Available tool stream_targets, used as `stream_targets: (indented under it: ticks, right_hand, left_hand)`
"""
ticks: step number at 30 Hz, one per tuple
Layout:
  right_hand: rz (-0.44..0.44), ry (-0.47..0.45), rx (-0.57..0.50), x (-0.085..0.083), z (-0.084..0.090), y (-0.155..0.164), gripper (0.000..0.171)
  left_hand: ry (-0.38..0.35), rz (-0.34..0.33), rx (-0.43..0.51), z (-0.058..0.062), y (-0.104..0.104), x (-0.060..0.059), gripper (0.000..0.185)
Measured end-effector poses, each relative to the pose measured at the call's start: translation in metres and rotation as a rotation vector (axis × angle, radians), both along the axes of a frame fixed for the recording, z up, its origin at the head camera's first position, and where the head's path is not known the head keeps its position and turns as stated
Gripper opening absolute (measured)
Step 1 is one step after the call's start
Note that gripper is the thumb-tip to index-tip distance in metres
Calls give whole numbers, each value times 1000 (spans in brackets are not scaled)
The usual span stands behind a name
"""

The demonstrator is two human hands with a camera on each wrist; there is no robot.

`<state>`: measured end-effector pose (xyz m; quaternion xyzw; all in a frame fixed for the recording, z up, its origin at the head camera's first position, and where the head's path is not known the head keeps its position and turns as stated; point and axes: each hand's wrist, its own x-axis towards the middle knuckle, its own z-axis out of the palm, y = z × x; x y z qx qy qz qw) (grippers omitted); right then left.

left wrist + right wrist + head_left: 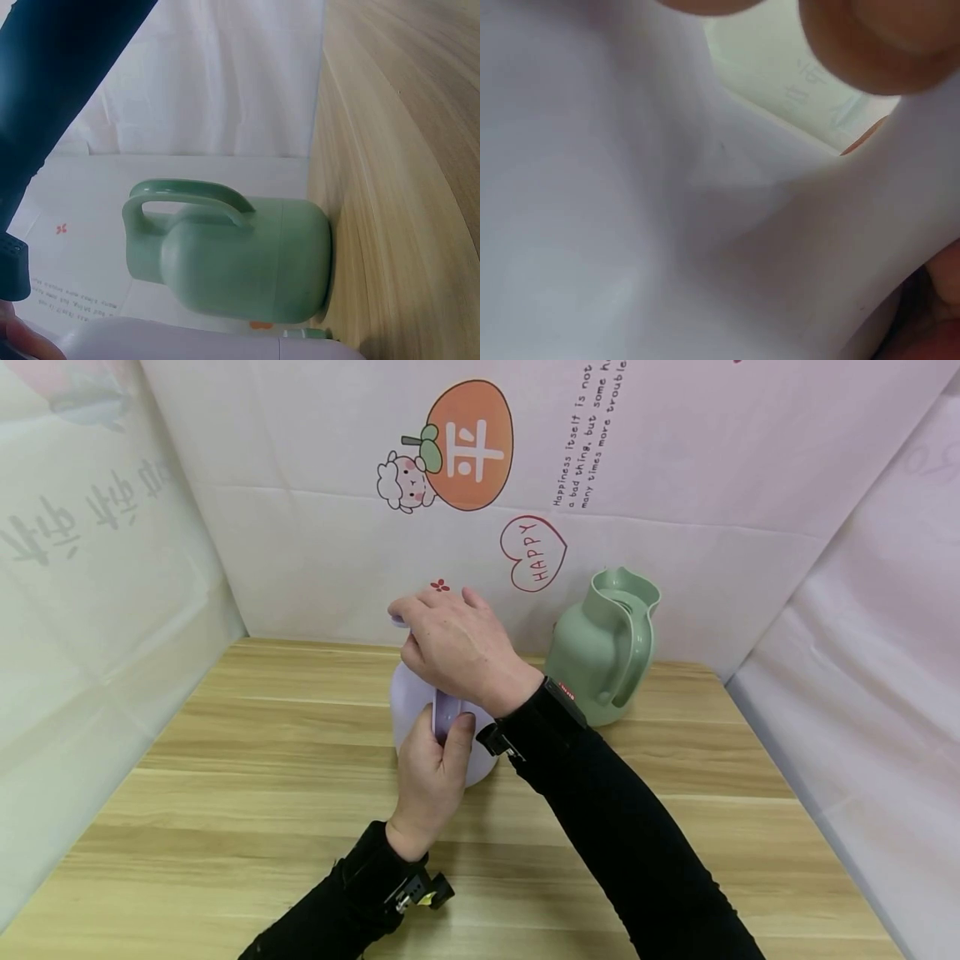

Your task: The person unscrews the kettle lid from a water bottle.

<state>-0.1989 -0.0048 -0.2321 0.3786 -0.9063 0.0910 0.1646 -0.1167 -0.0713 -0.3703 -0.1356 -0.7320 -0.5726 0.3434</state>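
A lilac jug [408, 702] stands on the wooden table [225, 793] near its middle. My left hand [446, 735] grips the jug's handle [444, 714] from the near side, thumb on top. My right hand [420, 627] lies over the jug's top with its fingers curled round the lid, which is mostly hidden. In the right wrist view the lilac jug wall [630, 225] fills the frame, with fingertips [870, 45] at the upper edge. The left wrist view shows only a strip of the lilac jug [187, 341] at the bottom.
A green jug [603, 647] with a big handle stands at the back right, close beside the lilac one; the same green jug [240, 255] shows in the left wrist view. Printed white sheets wall the table at the back and both sides.
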Motion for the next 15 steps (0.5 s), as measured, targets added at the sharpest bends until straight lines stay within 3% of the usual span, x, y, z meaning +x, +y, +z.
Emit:
stream_targets:
  ticks: [15]
  right_hand:
    - [33, 54, -30, 2, -2, 3, 34]
  left_hand:
    - [-2, -3, -3, -1, 0, 0, 24]
